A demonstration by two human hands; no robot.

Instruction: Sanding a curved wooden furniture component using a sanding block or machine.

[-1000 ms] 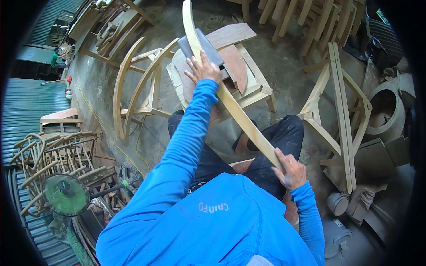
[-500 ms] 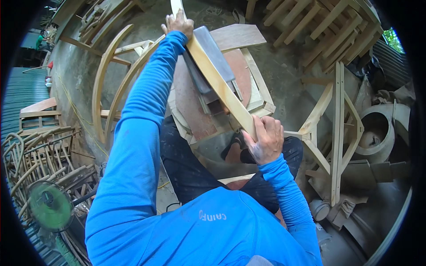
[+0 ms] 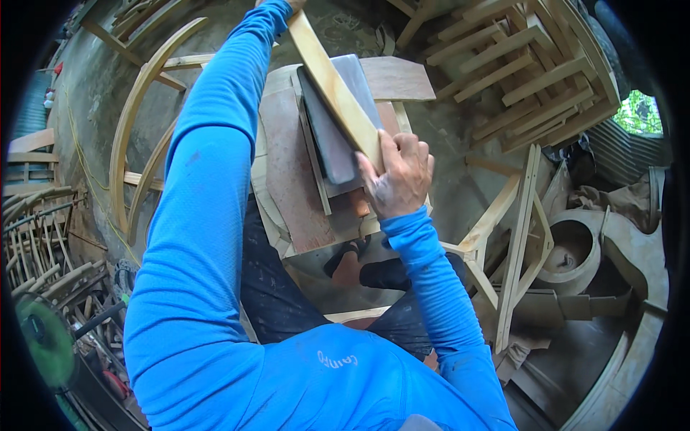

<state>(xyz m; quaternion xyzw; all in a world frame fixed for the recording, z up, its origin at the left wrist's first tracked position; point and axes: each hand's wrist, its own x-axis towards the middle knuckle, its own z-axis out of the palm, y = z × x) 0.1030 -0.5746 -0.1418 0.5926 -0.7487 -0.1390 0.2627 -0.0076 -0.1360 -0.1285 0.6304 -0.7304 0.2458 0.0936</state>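
Wooden strip (image 3: 334, 82) (pale) held in right grip (image 3: 399, 176).

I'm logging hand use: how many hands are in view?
2: the left hand, mostly cut off at the top edge beside the wooden strip, and the right hand, holding the strip's near end. Others may be hidden.

This is a woodworking workshop, apparently for furniture. Unfinished timber is everywhere: a stack of slatted wooden frames (image 3: 532, 79) at two o'clock, a curved, chair-like frame (image 3: 136, 93) at ten, and a heap of bent wooden pieces (image 3: 43, 244) at nine. A plywood-topped stand (image 3: 284, 179) sits at twelve on bare concrete floor (image 3: 449, 154). A green-bladed fan (image 3: 44, 337) stands at eight; corrugated metal sheeting (image 3: 622, 154) shows between two and three.
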